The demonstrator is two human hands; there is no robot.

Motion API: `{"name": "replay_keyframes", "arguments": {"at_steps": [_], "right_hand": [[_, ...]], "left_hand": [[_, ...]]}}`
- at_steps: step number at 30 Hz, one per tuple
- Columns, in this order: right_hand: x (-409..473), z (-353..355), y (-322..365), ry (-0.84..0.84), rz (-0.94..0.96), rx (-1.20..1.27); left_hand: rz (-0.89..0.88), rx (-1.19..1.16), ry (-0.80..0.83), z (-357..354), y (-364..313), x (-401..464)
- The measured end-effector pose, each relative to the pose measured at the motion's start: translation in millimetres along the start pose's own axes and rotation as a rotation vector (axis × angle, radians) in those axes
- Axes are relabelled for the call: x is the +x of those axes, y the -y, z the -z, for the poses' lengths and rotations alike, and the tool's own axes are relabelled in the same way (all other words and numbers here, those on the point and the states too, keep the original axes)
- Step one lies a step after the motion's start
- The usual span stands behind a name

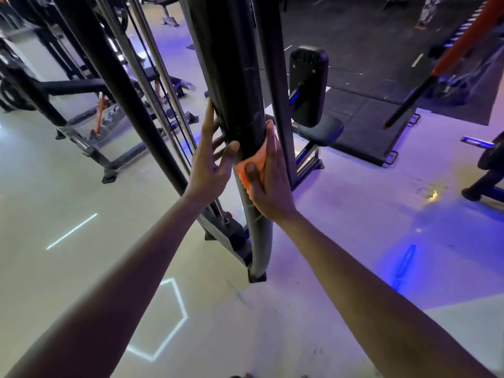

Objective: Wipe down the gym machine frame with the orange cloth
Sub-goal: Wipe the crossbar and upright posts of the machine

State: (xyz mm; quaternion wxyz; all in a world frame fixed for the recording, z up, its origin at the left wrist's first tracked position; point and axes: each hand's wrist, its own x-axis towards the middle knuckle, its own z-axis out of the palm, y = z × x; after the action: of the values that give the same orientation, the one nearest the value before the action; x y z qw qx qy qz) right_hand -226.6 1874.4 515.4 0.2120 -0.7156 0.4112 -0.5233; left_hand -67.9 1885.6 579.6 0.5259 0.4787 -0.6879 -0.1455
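Directly ahead, the right hand (268,181) pressed a small orange cloth (252,166) flat-fingered against the tall black tubular machine post (240,105), whose long axis ran up and down, while the left hand (211,156), fingers relaxed, steadied the post's other side.

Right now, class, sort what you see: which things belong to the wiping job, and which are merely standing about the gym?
Part of the job:
- orange cloth, pressed on the post
- black frame post
- right hand, flat on the cloth
- left hand, steadying the post

Standing about:
- padded seat
- steel guide rods
- orange-handled bar
- black floor mats
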Motion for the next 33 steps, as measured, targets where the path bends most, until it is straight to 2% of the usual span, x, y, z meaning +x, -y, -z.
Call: {"name": "replay_keyframes", "arguments": {"at_steps": [4,6,11,15,21,24,27,28,30,33], "right_hand": [[-54,-16,-43,0.091,-0.064,-0.022],[-68,-19,-64,0.142,-0.051,-0.013],[-60,-38,-81,-0.013,0.052,-0.030],[-129,-65,-131,0.053,-0.003,-0.025],[-88,-79,-149,-0.242,0.249,-0.017],[-138,-109,-212,-0.197,0.335,-0.042],[-213,-142,-284,0.020,0.219,-0.033],[-221,-148,-296,0.038,0.200,-0.026],[-210,-147,-297,-0.067,0.222,-0.046],[-189,-146,-283,-0.228,0.353,-0.059]], "left_hand": [[0.078,-0.014,0.003,-15,17,-27],[0.058,-0.025,-0.002,-21,30,-36],[-0.092,0.041,-0.017,-31,66,-50],[-0.151,0.019,-0.013,-47,102,-79],[-0.341,-0.021,-0.114,-94,160,-118],[-0.329,-0.072,-0.157,-115,193,-139],[-0.340,-0.074,-0.185,-130,218,-156],[-0.353,-0.072,-0.186,-135,226,-164],[-0.369,-0.079,-0.191,-144,242,-175],[-0.410,-0.068,-0.199,-153,265,-187]]}}
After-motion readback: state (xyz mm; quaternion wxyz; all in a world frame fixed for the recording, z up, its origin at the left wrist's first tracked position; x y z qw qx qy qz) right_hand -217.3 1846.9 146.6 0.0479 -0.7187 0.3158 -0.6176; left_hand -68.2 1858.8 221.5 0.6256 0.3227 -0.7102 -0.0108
